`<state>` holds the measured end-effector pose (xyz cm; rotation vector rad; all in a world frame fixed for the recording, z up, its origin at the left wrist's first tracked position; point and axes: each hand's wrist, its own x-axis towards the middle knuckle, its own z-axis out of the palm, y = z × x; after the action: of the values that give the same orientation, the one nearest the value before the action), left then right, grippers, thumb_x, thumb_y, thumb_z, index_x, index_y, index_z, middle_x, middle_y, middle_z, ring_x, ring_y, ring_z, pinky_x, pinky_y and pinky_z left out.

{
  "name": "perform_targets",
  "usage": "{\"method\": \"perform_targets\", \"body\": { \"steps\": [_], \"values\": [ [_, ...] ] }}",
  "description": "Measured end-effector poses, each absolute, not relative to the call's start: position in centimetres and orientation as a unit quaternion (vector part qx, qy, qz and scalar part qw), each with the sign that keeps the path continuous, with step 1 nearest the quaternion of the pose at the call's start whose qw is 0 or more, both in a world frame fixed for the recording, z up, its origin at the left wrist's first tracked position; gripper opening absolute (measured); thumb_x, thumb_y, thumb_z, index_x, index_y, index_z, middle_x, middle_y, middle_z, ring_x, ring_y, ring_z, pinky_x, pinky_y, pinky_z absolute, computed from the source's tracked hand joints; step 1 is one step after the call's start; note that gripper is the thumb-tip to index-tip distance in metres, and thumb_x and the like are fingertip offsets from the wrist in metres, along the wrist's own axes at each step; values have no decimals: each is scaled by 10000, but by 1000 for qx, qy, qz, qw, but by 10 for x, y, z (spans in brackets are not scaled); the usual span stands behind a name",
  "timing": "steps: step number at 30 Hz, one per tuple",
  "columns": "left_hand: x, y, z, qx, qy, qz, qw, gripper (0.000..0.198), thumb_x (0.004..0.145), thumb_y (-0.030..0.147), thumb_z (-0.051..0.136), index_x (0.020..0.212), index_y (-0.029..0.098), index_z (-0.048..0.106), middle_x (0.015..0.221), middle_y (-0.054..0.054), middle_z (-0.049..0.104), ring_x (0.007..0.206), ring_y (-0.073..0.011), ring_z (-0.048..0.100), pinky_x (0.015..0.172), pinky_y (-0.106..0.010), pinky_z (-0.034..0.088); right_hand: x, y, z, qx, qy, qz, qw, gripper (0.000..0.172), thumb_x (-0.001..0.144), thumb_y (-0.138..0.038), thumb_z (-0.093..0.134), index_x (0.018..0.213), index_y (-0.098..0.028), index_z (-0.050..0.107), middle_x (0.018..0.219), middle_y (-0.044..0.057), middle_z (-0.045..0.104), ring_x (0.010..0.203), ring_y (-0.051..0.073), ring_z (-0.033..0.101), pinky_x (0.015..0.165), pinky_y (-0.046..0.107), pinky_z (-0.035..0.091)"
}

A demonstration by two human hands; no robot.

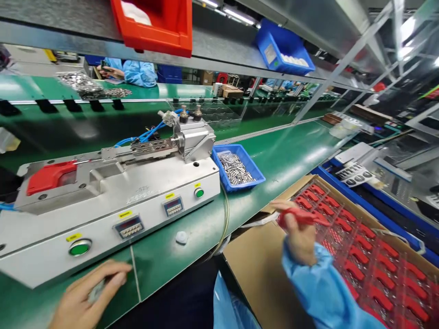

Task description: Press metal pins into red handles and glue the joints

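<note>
Green bench (281, 160) surface carries a metal machine (164, 178); beside the bench, a cardboard carton (260, 274) holds rows of red parts. My left hand (91, 292) is half-curled before the machine; whether it holds anything I cannot tell. My right hand (297, 237), fingers closed, grips a red piece (303, 216) over the carton, long axis roughly crosswise, narrower end pointing right. Yellow labels (125, 214) on the machine: illegible.
</note>
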<state>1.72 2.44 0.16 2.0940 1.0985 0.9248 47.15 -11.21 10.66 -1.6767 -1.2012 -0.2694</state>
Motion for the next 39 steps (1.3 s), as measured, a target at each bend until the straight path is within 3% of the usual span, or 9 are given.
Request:
{"method": "perform_targets", "body": {
  "steps": [2,5,10,16,19,21,27,33,39],
  "values": [
    [53,17,19,768,326,374,404,185,999,382,672,1065,355,842,950,-46,826,777,-238,795,680,-285,667,398,-93,90,-619,-603,40,501,483,1110,-599,525,1078,-226,831,1125,139,778,1001,257,763,837,412,656],
    [95,7,36,747,198,380,508,393,1063,524,640,1304,237,758,978,-98,775,814,-218,730,744,-303,654,304,-71,74,-521,-679,163,491,467,1141,-558,464,1298,-240,768,1334,151,706,1209,272,710,1004,447,631],
    [85,1,34,690,224,335,601,461,1052,603,651,1075,174,818,989,-105,775,922,-235,706,899,-342,609,253,-57,60,-477,-688,233,495,541,1142,-598,424,1459,-239,677,1485,166,599,1255,295,668,1070,483,599],
    [47,1,13,553,356,393,643,407,970,552,799,1132,179,786,1016,-88,754,929,-215,699,848,-299,576,303,-59,44,-554,-650,86,513,238,1074,-298,638,1298,-264,709,1141,95,686,1023,256,705,912,426,625],
    [52,0,4,472,382,418,675,453,912,553,861,1144,184,738,1004,-65,756,873,-189,702,803,-280,594,318,-49,27,-615,-623,109,471,350,997,-319,747,1331,-255,666,1202,105,669,947,237,704,837,415,643],
    [60,0,0,450,383,423,687,447,897,559,871,1075,177,721,953,-51,744,834,-177,695,777,-272,602,315,-38,14,-626,-633,155,428,419,963,-366,783,1342,-241,655,1264,129,673,989,251,717,832,421,659],
    [78,0,-12,432,372,449,688,481,879,594,878,1038,181,689,968,-67,762,836,-176,716,762,-266,614,294,-26,5,-589,-617,253,457,132,968,-288,726,1062,-244,645,1281,128,744,1223,296,718,1035,485,603],
    [75,-2,-18,424,345,487,682,440,878,525,907,1061,193,685,950,-53,774,800,-151,724,727,-225,600,294,-52,20,-567,-547,299,538,242,1013,-427,723,1129,-227,650,856,29,757,704,214,730,642,323,563],
    [72,-2,-14,414,359,481,684,441,917,573,854,978,182,660,826,-36,747,682,-142,687,635,-224,575,277,-52,22,-569,-551,302,531,249,1041,-454,694,1100,-211,694,756,8,736,605,192,681,585,308,525]
  ]
}}
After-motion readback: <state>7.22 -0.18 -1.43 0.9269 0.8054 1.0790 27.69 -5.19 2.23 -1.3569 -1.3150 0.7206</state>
